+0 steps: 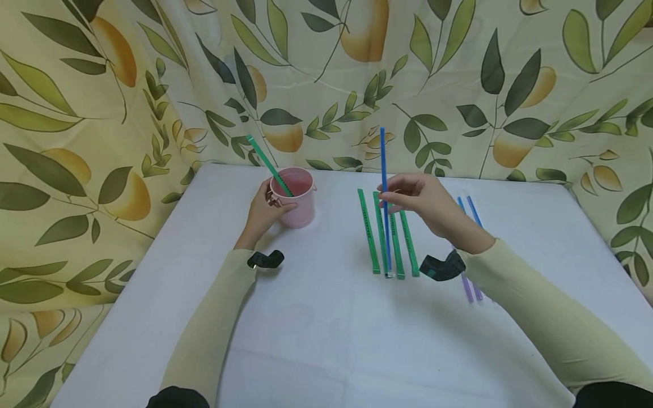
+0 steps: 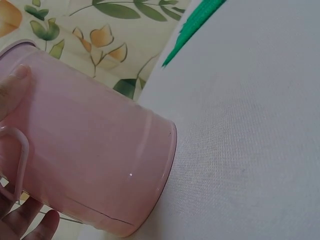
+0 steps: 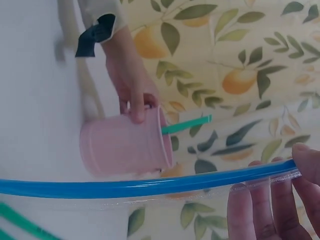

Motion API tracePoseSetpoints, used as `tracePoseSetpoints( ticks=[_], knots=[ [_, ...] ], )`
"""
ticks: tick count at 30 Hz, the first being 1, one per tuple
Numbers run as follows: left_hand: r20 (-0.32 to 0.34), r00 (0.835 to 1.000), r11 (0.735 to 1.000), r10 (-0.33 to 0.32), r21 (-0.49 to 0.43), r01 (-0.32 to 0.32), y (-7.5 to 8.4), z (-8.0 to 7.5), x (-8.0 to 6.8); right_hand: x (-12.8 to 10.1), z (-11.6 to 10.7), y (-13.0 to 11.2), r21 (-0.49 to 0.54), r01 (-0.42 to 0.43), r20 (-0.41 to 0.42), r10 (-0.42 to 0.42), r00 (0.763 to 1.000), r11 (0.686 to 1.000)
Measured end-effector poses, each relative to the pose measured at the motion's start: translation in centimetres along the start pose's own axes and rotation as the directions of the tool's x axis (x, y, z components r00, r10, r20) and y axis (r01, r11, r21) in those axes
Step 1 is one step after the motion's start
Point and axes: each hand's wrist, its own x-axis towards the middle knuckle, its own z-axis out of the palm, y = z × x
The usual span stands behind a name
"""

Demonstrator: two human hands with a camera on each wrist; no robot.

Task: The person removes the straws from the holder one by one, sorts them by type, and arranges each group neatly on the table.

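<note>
My left hand (image 1: 265, 208) grips a pink pail (image 1: 301, 209) around its left side, thumb on the front wall. The pail stands upright on the table with a side handle (image 2: 22, 162) visible. One green stick (image 1: 267, 163) leans out of its mouth. Between thumb and fingertips, my right hand (image 1: 425, 201) pinches a long blue straw (image 3: 150, 188) in a clear wrapper. In the head view the blue straw is upright, in front of several green sticks (image 1: 368, 232) with dark print. Those sticks lie side by side on the table.
A white-covered table (image 1: 306, 328) fills the lower view. Right of the green sticks, partly hidden by the right forearm, lie blue straws (image 1: 474, 211) and purple straws (image 1: 467, 288). Behind the table hangs a patterned curtain (image 1: 326, 85). Each wrist wears a black camera (image 1: 442, 266).
</note>
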Motion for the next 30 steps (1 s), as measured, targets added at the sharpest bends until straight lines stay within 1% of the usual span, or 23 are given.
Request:
tracePoseSetpoints(
  ticks=[4, 9, 13, 19, 21, 24, 26, 30],
  knots=[
    [-0.002, 1.000, 1.000, 0.003, 0.002, -0.003, 0.0, 0.1, 0.1, -1.4, -1.8, 0.9, -0.063, -0.049, -0.052, 0.046, 0.998, 0.997],
    [-0.003, 1.000, 1.000, 0.008, -0.009, -0.008, 0.1, 0.1, 0.0, -3.0, -4.3, 2.1, -0.138, -0.126, -0.129, 0.109, 0.986, 0.982],
    [-0.004, 1.000, 1.000, 0.004, -0.014, -0.004, 0.1, 0.1, -0.1, -4.2, -6.6, 2.9, -0.186, -0.164, -0.157, 0.135, 0.978, 0.969],
    [-0.006, 1.000, 1.000, -0.021, 0.007, 0.021, 0.1, 0.1, -0.1, -5.5, -10.3, 4.4, -0.197, -0.187, -0.145, 0.160, 0.976, 0.963],
    [-0.006, 1.000, 1.000, -0.020, 0.015, 0.020, 0.1, 0.0, 0.0, -5.8, -11.6, 5.2, -0.204, -0.209, -0.136, 0.184, 0.973, 0.956],
    [-0.004, 1.000, 1.000, -0.013, 0.020, 0.013, 0.1, -0.1, 0.0, -6.1, -13.5, 6.4, -0.191, -0.259, -0.118, 0.240, 0.964, 0.947],
    [-0.001, 1.000, 1.000, -0.004, 0.020, 0.004, 0.0, -0.1, 0.0, -6.4, -14.8, 7.3, -0.198, -0.294, -0.108, 0.278, 0.955, 0.935],
    [-0.001, 1.000, 1.000, 0.008, 0.015, -0.008, -0.1, 0.0, -0.1, -6.8, -16.9, 8.8, -0.185, -0.345, -0.087, 0.335, 0.938, 0.920]
  ],
)
